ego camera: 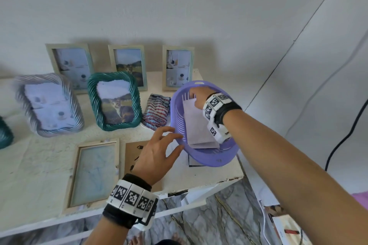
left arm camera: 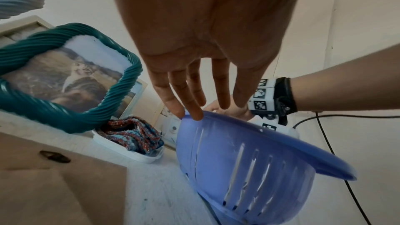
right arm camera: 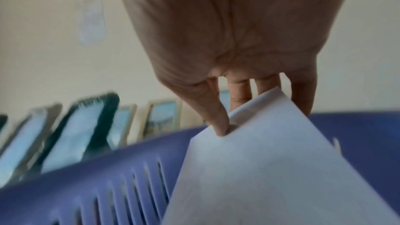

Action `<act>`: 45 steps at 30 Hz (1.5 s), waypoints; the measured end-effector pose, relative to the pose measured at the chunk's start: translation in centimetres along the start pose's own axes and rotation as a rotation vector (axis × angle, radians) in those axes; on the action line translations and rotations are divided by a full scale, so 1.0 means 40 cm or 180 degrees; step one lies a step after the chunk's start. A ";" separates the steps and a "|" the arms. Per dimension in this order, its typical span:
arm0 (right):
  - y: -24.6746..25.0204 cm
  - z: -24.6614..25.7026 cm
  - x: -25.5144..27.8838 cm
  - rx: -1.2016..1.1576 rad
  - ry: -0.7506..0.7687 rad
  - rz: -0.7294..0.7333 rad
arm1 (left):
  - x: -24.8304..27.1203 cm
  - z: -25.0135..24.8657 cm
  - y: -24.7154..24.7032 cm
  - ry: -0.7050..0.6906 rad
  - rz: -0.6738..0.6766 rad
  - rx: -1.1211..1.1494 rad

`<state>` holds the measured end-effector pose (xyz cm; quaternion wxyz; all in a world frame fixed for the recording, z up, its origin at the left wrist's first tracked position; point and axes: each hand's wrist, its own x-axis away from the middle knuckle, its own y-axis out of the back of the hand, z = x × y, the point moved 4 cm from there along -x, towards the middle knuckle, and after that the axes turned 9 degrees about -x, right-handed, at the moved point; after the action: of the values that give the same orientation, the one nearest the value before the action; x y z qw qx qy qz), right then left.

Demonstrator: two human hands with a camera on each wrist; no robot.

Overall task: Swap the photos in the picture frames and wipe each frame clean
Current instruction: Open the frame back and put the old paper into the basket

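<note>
- Nearest, flat on the worktop (ego camera: pixel 29 169): an opened wooden frame (ego camera: pixel 93 175), glass showing and no photo inside, with its brown backing board (left arm camera: pixel 54 177) lying loose just beside it.
- Left hand (ego camera: pixel 157 155) over the backing board, grip spread and holding nothing; two fingertips (left arm camera: pixel 195 114) touching the rim of the purple basket (ego camera: pixel 209 157), apparently to steady it.
- Right hand (ego camera: pixel 199 97) reaching down inside the basket, thumb and fingers pinching the top edge of a white sheet (right arm camera: pixel 270 168), judged to be a photo seen from its back; printed side not visible, so cannot tell which picture.
- More white sheets lying under it in the basket; number unclear.
- Just left of the basket: a striped cloth (ego camera: pixel 157 111) in a small white dish (left arm camera: pixel 129 153), untouched by either hand.
- Further back: a teal twisted frame (ego camera: pixel 114 101) with a cat photo and a silver twisted frame (ego camera: pixel 47 105), both leaning with photos in.
- Against the wall: three plain pale frames (ego camera: pixel 127 65), all upright and filled.
- Progress, as a judgement: early to middle. One frame open and waiting for a replacement photo; closing it, wiping it and the remaining frames likely still ahead.
</note>
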<state>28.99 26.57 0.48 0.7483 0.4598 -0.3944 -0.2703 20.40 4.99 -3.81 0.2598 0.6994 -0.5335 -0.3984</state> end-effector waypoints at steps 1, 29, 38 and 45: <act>0.027 0.000 0.012 -0.0202 0.0044 -0.0185 | -0.001 0.002 0.008 0.0019 -0.0045 0.0090; -0.354 0.432 0.334 -0.3870 0.0354 -0.0794 | 0.277 0.364 0.308 0.2407 -0.0785 0.2534; -0.487 0.464 0.322 -0.3690 -0.0012 -0.0748 | 0.354 0.460 0.291 0.2245 -0.0497 0.0971; -0.484 0.436 0.298 -0.2906 -0.0082 -0.0839 | 0.381 0.489 0.282 0.1775 -0.0424 0.0207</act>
<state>20.04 0.79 -8.24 0.8282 0.1267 -0.1829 -0.5143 -0.30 -11.68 -9.90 0.3471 0.8234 -0.4069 -0.1896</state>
